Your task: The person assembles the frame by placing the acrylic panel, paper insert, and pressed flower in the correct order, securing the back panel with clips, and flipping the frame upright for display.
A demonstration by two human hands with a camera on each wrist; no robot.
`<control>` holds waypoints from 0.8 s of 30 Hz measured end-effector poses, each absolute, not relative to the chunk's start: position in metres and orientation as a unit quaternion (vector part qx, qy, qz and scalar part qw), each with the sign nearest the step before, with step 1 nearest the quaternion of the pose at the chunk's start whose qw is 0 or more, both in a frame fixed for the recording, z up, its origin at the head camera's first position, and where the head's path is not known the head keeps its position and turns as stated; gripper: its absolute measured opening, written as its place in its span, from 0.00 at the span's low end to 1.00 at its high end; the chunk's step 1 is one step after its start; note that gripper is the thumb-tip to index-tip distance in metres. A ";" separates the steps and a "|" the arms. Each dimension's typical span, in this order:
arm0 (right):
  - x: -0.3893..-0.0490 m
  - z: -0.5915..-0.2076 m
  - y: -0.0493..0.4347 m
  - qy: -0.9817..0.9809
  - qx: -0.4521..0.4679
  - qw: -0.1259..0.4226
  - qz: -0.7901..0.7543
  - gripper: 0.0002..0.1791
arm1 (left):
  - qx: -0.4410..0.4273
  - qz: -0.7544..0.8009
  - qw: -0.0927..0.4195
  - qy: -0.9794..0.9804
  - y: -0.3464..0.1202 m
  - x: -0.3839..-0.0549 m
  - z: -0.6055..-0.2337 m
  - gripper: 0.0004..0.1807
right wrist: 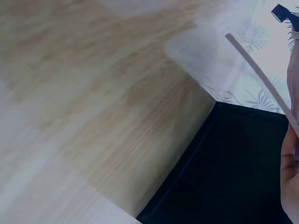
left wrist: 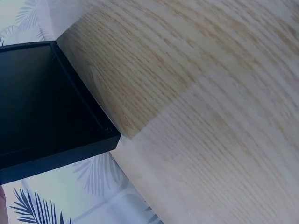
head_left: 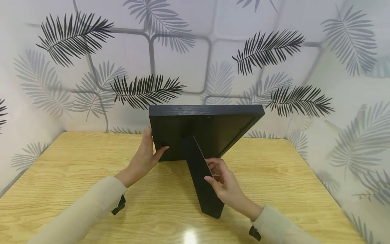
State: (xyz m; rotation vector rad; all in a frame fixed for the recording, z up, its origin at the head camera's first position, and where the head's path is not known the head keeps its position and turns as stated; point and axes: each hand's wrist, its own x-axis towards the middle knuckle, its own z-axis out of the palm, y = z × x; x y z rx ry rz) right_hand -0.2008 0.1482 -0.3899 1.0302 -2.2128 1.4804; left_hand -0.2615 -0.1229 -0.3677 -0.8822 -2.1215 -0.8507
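Note:
A black picture frame (head_left: 207, 110) stands on the table with its dark back towards me, seen also in the left wrist view as a black frame corner (left wrist: 88, 144) beside the wood. My left hand (head_left: 143, 154) grips its left side, thumb on the back and fingers round the outer edge. From the back a black easel leg (head_left: 198, 173) swings out and slants down towards me. My right hand (head_left: 226, 188) pinches the leg's right edge between thumb and fingers. The right wrist view shows the leg's thin tan edge (right wrist: 259, 72) alongside that hand (right wrist: 289, 177).
The wood-grain table (head_left: 91, 156) reaches back to a wall (head_left: 182, 64) with a feather and leaf pattern. Similar patterned walls flank it left and right. A black strap piece (head_left: 118, 205) hangs under the left sleeve, another (head_left: 254, 233) under the right.

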 end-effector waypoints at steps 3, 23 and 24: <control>-0.200 -0.393 0.148 -0.768 0.356 0.134 0.515 0.22 | -0.343 -0.323 0.340 -0.814 -0.123 -0.262 -0.369 0.46; -0.196 -0.396 0.149 -0.777 0.360 0.103 0.506 0.24 | -0.322 -0.338 0.326 -0.822 -0.126 -0.260 -0.372 0.40; -0.196 -0.395 0.149 -0.778 0.359 0.101 0.506 0.24 | -0.321 -0.340 0.326 -0.822 -0.127 -0.259 -0.372 0.40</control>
